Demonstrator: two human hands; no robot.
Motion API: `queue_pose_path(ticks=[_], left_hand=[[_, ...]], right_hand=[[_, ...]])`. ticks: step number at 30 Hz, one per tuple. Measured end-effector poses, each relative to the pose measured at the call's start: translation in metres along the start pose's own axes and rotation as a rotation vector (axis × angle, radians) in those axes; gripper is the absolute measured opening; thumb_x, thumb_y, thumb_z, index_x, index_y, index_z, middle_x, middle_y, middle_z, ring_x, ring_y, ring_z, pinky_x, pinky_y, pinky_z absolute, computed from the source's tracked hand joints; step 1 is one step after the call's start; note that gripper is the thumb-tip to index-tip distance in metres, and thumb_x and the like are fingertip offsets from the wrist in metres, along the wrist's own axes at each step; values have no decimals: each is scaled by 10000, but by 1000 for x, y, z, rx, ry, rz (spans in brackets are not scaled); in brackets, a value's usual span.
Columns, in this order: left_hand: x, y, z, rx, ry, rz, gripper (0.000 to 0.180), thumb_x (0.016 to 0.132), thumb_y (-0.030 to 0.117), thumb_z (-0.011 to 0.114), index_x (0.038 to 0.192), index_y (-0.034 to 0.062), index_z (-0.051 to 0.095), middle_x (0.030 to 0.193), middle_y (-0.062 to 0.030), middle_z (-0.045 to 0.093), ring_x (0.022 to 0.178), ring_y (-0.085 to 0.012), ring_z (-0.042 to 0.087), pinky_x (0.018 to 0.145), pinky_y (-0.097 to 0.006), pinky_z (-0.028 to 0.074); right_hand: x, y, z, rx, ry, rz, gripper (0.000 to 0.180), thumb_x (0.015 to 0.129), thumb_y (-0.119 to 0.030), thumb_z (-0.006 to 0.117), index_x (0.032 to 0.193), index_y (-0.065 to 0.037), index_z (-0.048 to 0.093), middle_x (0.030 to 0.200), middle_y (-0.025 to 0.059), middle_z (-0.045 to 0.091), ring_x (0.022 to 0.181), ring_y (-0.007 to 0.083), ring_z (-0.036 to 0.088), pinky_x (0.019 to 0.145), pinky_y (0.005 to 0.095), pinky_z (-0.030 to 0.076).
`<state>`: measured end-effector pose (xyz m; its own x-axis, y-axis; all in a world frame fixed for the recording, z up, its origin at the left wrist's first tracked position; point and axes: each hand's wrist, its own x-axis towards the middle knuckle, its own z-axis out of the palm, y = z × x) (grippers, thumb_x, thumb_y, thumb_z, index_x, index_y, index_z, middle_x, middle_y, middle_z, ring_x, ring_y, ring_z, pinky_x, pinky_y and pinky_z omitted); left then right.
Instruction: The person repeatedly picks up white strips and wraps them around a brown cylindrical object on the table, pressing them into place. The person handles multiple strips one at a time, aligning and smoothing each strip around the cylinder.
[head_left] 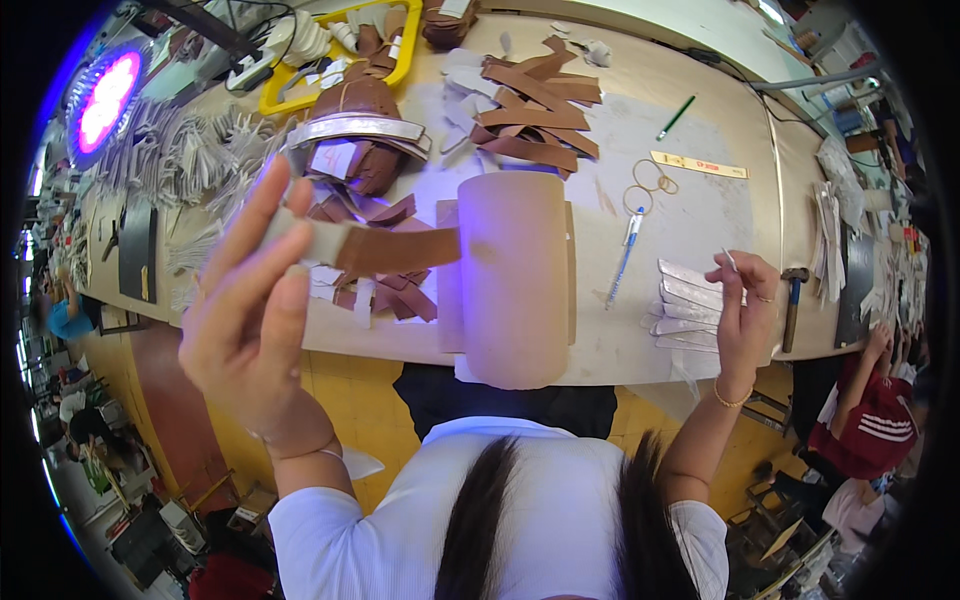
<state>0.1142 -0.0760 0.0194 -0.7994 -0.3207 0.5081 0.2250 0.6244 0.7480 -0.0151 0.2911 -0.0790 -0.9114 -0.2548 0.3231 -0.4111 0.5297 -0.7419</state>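
Observation:
My left hand, partly smeared by motion, pinches the pale end of a brown leather strip. The strip reaches rightward, and its other end meets the side of a tan cylinder lying lengthwise in front of me at the table's near edge. At the right, my right hand is raised with thumb and fingers pressed together. Something small and pale shows at its fingertips, too small to name. Beside that hand lies a fan of silvery pale strips. More brown strips lie under my left hand's strip.
A tied brown leather bundle and loose brown strips lie farther back. A yellow tray stands behind them. On the right are a blue pen, a green pen, a ruler, rubber bands and a hammer.

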Motion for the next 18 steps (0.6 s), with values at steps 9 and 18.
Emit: queue_pose_path(ticks=[9,18], left_hand=[[-24,-1,69,-562,-85,-428,324,794,-69,665,1104,-47,572,1066,-150,543,923,-177,592,718,-275,581],[-64,-50,69,-750,-278,-933,282,828,-30,653,1093,-40,558,859,-112,617,633,-148,617,571,-238,553]], right_hand=[[4,-22,5,262,121,-95,120,910,46,525,1010,-6,485,960,149,609,732,161,623,692,254,501],[6,-78,18,600,-111,168,70,867,3,620,930,29,601,858,111,628,632,127,595,567,225,491]])
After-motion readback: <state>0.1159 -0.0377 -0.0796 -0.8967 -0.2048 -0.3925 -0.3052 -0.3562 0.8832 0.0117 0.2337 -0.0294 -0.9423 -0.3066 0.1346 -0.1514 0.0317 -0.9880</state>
